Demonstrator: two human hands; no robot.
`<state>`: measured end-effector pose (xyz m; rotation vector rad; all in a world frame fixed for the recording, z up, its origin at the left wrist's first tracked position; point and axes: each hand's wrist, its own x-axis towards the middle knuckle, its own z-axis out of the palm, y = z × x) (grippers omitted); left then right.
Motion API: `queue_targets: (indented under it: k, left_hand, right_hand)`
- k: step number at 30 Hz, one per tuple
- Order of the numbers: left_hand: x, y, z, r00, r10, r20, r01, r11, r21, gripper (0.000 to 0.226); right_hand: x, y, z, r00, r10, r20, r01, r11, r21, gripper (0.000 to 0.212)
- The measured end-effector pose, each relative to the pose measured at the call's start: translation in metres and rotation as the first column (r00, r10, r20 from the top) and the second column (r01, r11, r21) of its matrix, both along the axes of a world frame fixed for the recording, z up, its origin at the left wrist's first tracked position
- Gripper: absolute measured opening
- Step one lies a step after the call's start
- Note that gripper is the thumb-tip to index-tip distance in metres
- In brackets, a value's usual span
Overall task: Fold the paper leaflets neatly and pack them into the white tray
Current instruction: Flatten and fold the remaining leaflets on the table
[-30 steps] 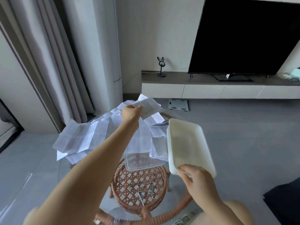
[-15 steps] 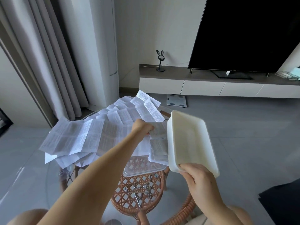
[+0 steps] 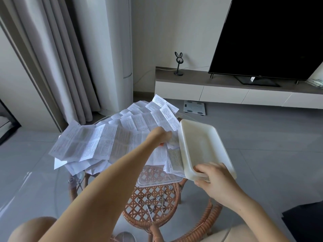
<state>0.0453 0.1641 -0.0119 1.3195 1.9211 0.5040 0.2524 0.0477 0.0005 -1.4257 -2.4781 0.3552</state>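
Fingers (image 3: 203, 169) of the right hand (image 3: 218, 182) clamp the near end of the white tray (image 3: 201, 145), tilting it left. The left hand (image 3: 159, 137) pinches a folded leaflet (image 3: 173, 141) at its rim, about to load it, I'd say.

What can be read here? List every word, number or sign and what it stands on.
Nothing can be quoted.
On the leaflets: dense print, too small to read.
On the TV: a mark on its lower bezel, too small.
On the tag at its foot: blurred.
On the scale: pale marks, unreadable.
On the tray: nothing.
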Motion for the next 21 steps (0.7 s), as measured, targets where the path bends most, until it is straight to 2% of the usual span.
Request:
queue_targets:
  k: [5,6,9,11,13,15,17,18,20,21]
  left_hand:
    - [-0.015,-0.005,0.006,0.988,-0.027,-0.152,0.044,0.993,0.113,0.043]
    - [-0.020,-0.009,0.010,0.984,-0.045,-0.175,0.072,0.986,0.150,0.040]
    - [-0.047,-0.032,0.023,0.944,-0.175,-0.279,0.235,0.951,0.200,0.011]
    - [-0.074,-0.064,0.031,0.843,-0.229,-0.486,0.365,0.908,0.207,0.034]
    - [-0.103,-0.096,0.031,0.664,-0.202,-0.720,0.472,0.860,0.194,0.049]
    - [-0.135,-0.123,0.023,0.515,-0.234,-0.825,0.518,0.851,0.082,0.058]
    - [-0.161,-0.144,0.011,0.407,-0.279,-0.870,0.492,0.869,-0.049,0.065]
    - [-0.173,-0.151,0.006,0.371,-0.270,-0.889,0.477,0.876,-0.068,0.068]
    - [-0.194,-0.157,-0.004,0.340,-0.184,-0.922,0.467,0.884,-0.004,0.072]
    - [-0.198,-0.156,-0.008,0.345,-0.118,-0.931,0.469,0.881,0.063,0.066]
  right_hand:
    - [-0.001,-0.004,0.012,0.998,-0.055,0.021,0.055,0.998,-0.013,0.030]
    - [-0.001,-0.005,0.014,0.998,-0.054,0.032,0.054,0.998,-0.011,0.032]
    - [0.003,-0.003,0.016,0.995,-0.045,0.087,0.040,0.997,0.069,0.043]
    - [0.002,-0.006,0.019,0.997,-0.045,0.067,0.027,0.968,0.248,0.049]
    - [-0.006,-0.011,0.026,0.998,-0.066,-0.006,0.062,0.906,0.418,0.047]
    - [-0.029,-0.017,0.029,0.996,-0.016,-0.085,0.056,0.875,0.481,0.041]
    - [-0.061,-0.021,0.024,0.986,0.073,-0.148,0.001,0.893,0.451,0.036]
    - [-0.079,-0.022,0.018,0.981,0.112,-0.156,-0.039,0.913,0.407,0.034]
    - [-0.115,-0.023,0.004,0.974,0.168,-0.154,-0.116,0.947,0.299,0.030]
    - [-0.129,-0.021,-0.003,0.974,0.173,-0.144,-0.136,0.963,0.234,0.031]
